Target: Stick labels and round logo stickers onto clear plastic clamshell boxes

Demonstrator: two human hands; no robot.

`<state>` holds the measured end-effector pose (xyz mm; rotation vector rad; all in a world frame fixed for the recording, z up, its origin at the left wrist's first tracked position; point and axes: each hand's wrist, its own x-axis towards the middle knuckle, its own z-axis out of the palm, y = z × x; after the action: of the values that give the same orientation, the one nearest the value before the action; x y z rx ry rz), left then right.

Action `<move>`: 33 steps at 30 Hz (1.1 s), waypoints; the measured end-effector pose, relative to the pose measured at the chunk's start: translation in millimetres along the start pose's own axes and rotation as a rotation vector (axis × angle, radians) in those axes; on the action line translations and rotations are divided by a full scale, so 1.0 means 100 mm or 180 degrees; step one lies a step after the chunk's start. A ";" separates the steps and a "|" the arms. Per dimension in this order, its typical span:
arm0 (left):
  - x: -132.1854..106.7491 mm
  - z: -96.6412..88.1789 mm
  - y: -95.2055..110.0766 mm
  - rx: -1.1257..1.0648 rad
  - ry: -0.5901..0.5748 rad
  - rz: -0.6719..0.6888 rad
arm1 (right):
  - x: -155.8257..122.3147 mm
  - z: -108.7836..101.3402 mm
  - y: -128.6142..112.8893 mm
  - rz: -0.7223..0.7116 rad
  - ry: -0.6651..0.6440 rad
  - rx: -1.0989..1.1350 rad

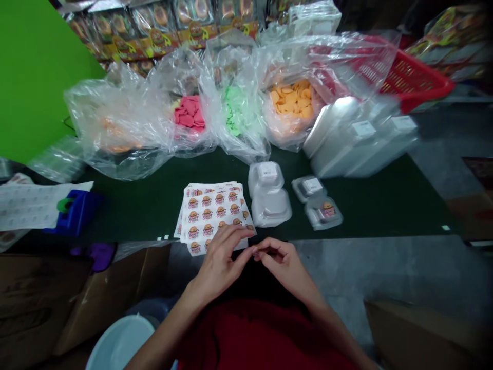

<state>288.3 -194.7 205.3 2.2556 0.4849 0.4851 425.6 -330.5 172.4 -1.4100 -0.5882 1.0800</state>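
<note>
Head view. L hand (225, 257): thumb and index narrow, tips meeting the other hand's, remaining fingers extended loosely over the lower R corner of the sticker sheets (213, 203). R hand (283, 262): fingers curled, thumb and fingertips drawn together on a small brownish item (262, 248). Kind of item: too small to ID. Whether L grips it too: can't tell.

Item location: just off the near edge of the dark table (393, 208), in front of the red garment (246, 334). Risk no. 1, in my judgement: a drop. Cause: tiny grip area, nothing directly beneath but lap or floor. If it's adhesive (unconfirmed), it may also fold or stick to a fingertip.

Sticker sheets: loosely fanned pile, bottom one overhanging the edge. Risk: sheets dragged or creased; cause, L fingers or wrist catching that corner.

Larger clear container (270, 198): beside the sheets, R side, near the hands. Smaller clear container (323, 210): farther R, burger sticker on its nearer half, white label on the other. Both look light; a sleeve or knuckle could shift them, the smaller one being close to the edge.

Container stack (360, 139): far R, blurred, leaning approx. sideways; could slide if bumped. Open bag of orange pieces (292, 100): mouth unsecured, so a tug on the plastic might spill contents.
</note>
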 end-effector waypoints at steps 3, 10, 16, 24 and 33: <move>0.17 -0.06 0.09 -0.0143 -0.0311 0.0169 | -0.03 -0.03 -0.05 -0.0110 -0.0068 0.0002; 0.70 -0.18 0.34 -0.0801 0.0694 -0.0072 | -0.10 -0.42 -0.13 -0.0261 0.0565 0.0395; 1.21 -0.07 0.35 -0.1225 0.0191 -0.0453 | -0.16 -0.68 -0.13 -0.0320 0.1052 0.0291; 1.38 0.02 0.20 -0.1213 -0.0061 -0.0444 | -0.09 -0.79 -0.04 -0.0444 0.1133 0.0331; 1.48 0.00 0.12 -0.1136 -0.0329 -0.0500 | 0.05 -0.73 -0.21 -0.0810 0.1176 0.0112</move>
<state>417.5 -130.7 242.7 1.8737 0.4766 0.3418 496.1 -357.8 180.8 -1.4157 -0.4607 0.6059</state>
